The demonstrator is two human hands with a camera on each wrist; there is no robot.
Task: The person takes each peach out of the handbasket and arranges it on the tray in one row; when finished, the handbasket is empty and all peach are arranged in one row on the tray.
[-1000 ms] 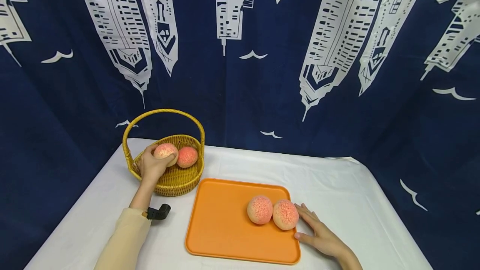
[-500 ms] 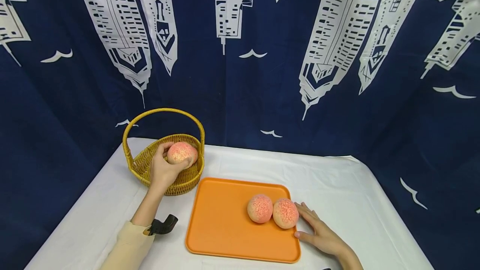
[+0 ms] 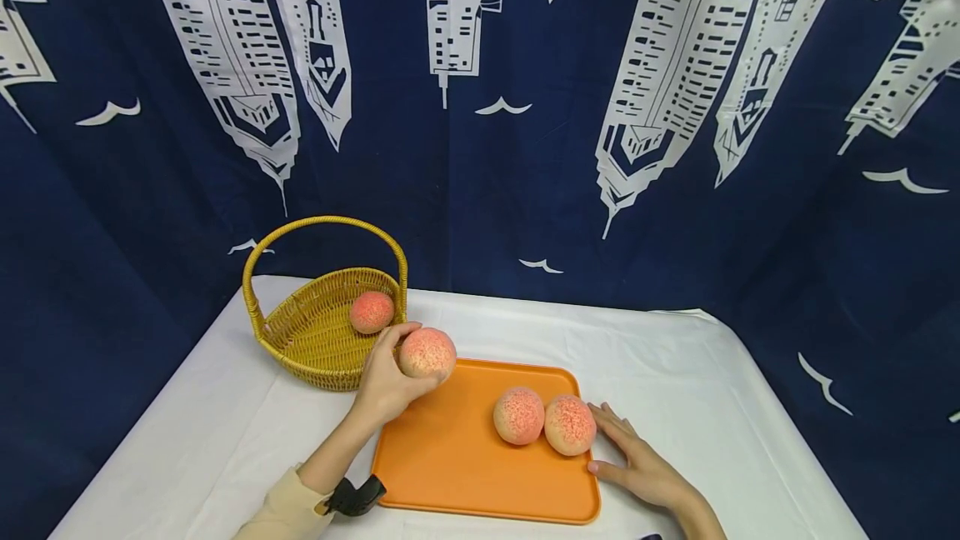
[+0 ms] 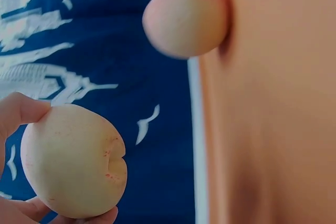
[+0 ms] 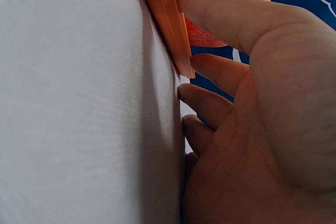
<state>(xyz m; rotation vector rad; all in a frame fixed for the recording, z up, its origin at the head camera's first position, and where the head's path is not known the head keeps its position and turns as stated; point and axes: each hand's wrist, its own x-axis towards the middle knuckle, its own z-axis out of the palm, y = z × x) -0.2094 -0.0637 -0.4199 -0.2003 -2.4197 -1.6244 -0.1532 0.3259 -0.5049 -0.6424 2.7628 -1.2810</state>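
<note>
My left hand [image 3: 390, 380] holds a pink and cream peach [image 3: 427, 352] between thumb and fingers, above the upper left corner of the orange tray [image 3: 465, 473]. The left wrist view shows the peach's [image 4: 73, 161] pale side with its stem dimple. Two more peaches, a left one [image 3: 519, 416] and a right one [image 3: 570, 426], sit side by side on the tray's right part. My right hand [image 3: 643, 469] rests at the tray's right edge with fingers spread. In the right wrist view its thumb [image 5: 231, 11] touches the tray's rim [image 5: 165, 14].
A yellow wicker basket [image 3: 322, 357] with a tall hoop handle stands at the back left, with one peach [image 3: 372, 312] inside. A white cloth [image 3: 675, 373] covers the table. Behind it hangs a dark blue curtain [image 3: 487, 190] with white building prints.
My left hand has lifted the peach out of the basket and carried it right and nearer, over the tray's corner. The right hand stays in place.
</note>
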